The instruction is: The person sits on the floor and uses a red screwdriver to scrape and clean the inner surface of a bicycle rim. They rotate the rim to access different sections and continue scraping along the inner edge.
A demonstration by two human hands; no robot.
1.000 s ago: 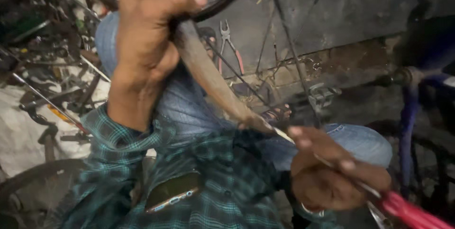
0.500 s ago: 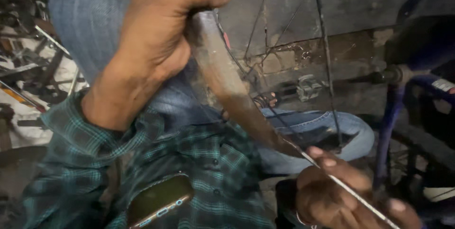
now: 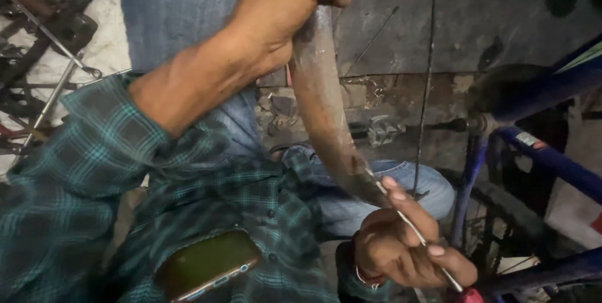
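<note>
Higher now than a moment ago, the left hand [image 3: 282, 15] is clenched around the top of a curved, rusty brown bicycle rim [image 3: 323, 109]. Below, the right hand [image 3: 401, 246] pinches a thin metal spoke [image 3: 417, 237] between thumb and fingers, its tip meeting the rim's lower end.

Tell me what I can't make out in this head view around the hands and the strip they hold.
- Strip's upper end: covered by the left hand.
- Thin rod: its lower tip is cut off by the bottom edge, and where it meets the strip is too dim to tell.
- Right hand: palm and wrist hidden behind its own fingers.
- Blue bike frame: cut off by the right edge.
- Tools at upper left: too cluttered and dark to name.
</note>
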